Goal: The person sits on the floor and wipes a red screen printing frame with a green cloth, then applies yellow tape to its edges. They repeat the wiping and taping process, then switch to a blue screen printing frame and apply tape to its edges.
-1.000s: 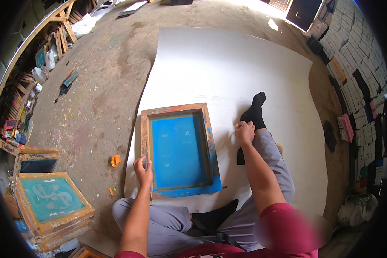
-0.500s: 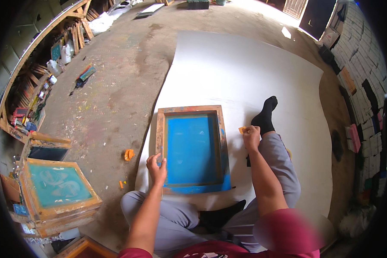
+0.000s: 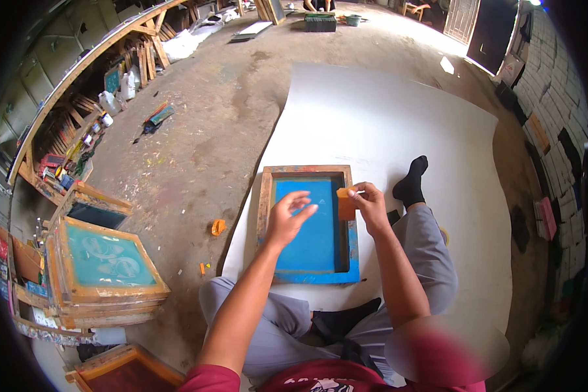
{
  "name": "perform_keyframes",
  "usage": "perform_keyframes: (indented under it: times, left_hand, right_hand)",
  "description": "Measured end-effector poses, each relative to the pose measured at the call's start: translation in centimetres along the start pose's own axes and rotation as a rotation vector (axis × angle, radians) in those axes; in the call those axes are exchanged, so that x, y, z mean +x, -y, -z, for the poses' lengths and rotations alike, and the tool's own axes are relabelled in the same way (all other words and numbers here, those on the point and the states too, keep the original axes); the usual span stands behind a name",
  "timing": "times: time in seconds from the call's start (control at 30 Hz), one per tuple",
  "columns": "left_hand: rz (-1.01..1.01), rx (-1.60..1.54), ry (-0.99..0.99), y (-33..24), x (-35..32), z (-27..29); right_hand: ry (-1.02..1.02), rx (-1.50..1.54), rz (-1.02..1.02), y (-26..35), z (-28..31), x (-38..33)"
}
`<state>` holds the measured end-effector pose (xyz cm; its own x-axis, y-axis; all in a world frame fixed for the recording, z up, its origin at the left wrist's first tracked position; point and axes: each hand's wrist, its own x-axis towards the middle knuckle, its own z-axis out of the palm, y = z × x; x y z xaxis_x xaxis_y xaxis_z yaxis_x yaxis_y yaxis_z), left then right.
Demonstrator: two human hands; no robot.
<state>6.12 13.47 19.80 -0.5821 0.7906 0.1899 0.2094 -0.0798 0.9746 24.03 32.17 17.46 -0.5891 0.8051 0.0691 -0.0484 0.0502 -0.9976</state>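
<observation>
A silk-screen frame [image 3: 264, 215] with a wooden border and blue mesh lies in front of my crossed legs. My right hand [image 3: 371, 208] pinches the top of a short piece of brown tape [image 3: 347, 208], which hangs over the frame's right side. Above the blue mesh, my left hand [image 3: 290, 219] is raised with its fingers apart and nothing in them. Beneath the frame spreads a large white sheet [image 3: 385, 117].
Stacked screen frames [image 3: 160, 291] with a teal mesh on top stand at my left. An orange crumpled scrap [image 3: 218, 227] lies on the concrete floor. Beside my right knee, a tape roll [image 3: 444, 236] is partly hidden. White stacks [image 3: 558, 98] line the right side; a person sits far back.
My left hand has let go of the frame's left edge and risen over the mesh. My right hand has brought the tape leftward to the frame. The view has shifted slightly.
</observation>
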Motion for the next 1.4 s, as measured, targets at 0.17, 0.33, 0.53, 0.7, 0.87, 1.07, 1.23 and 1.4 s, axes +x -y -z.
perform_keyframes:
  times: [0.17, 0.33, 0.53, 0.7, 0.87, 1.07, 1.23, 1.4]
  left_hand:
    - [-0.010, 0.347, 0.243, -8.2, -0.5, -0.7]
    - [0.171, 0.356, 0.276, -11.1, -2.4, 0.2]
    - [0.196, 0.306, 0.287, -10.3, -3.5, 3.2]
    - [0.231, 0.336, 0.344, -10.8, -3.3, 4.0]
    - [0.149, 0.428, 0.318, -10.3, -2.1, 3.9]
    - [0.186, 0.450, 0.262, -10.1, -0.6, 2.8]
    - [0.220, 0.286, 0.303, -8.4, 0.7, 2.4]
    - [0.319, 0.259, 0.263, -7.5, 0.8, 2.8]
  right_hand:
    - [0.210, 0.035, -0.024, 3.4, -3.5, -3.6]
    - [0.278, -0.041, 0.023, 4.9, -5.0, -5.5]
    - [0.370, -0.164, 0.099, 7.2, -6.7, -7.7]
    - [0.403, -0.192, 0.062, 8.4, -7.1, -8.4]
    - [0.429, -0.363, 0.160, 8.4, -6.4, -7.3]
    - [0.370, -0.046, 0.050, 4.9, -5.3, -8.5]
    - [0.289, -0.229, 0.221, -0.9, -6.1, -10.2]
    - [0.175, -0.217, 0.148, -3.7, -7.8, -11.0]
